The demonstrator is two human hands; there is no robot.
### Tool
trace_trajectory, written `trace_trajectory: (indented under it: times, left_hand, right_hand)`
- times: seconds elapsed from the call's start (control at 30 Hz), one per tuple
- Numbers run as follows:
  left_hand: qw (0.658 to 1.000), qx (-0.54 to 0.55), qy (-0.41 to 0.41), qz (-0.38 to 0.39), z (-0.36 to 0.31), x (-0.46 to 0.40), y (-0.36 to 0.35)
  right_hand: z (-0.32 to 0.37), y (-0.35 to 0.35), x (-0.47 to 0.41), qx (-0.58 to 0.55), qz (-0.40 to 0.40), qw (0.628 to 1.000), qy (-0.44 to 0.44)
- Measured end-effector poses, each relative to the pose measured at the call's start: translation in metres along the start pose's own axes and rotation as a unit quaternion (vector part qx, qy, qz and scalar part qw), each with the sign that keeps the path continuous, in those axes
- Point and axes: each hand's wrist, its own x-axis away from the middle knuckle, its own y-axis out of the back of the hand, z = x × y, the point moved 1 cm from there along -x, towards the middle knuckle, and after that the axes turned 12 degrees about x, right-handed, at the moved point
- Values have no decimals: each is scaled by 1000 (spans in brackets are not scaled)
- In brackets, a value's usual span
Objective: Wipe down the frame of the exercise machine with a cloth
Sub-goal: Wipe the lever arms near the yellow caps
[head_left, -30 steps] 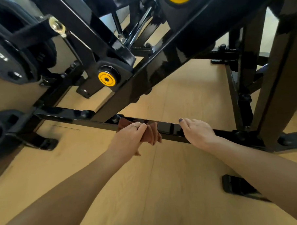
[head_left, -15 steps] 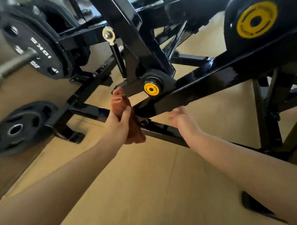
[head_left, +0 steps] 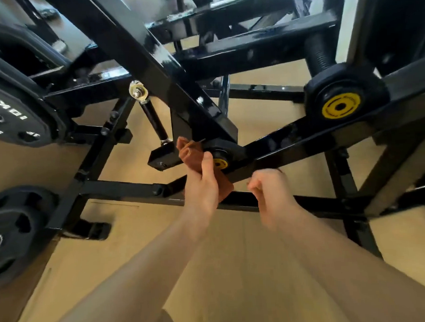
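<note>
A: What was hard to make out?

B: The left hand point(head_left: 202, 185) gripped a brown cloth point(head_left: 190, 153) against the black frame point(head_left: 291, 146), covering part of a small yellow pivot cap point(head_left: 221, 163). Whatever that cap said was unreadable.

A: And the right hand point(head_left: 272, 194)?

B: Blurred, fingers loosely curled, holding nothing, just near the sloping bar.

A: Any writing?

B: The weight plate point(head_left: 17, 118), cut off at the left edge, read "10KG". The larger yellow disc point(head_left: 340, 106) at right carried lettering too small to read.
</note>
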Motion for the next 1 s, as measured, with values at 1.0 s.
trace_trajectory:
  times: [1.0]
  left_hand:
    - [980,-194,14,44,33,-52,45]
  right_hand:
    - [22,-8,52,-255,4,967,27]
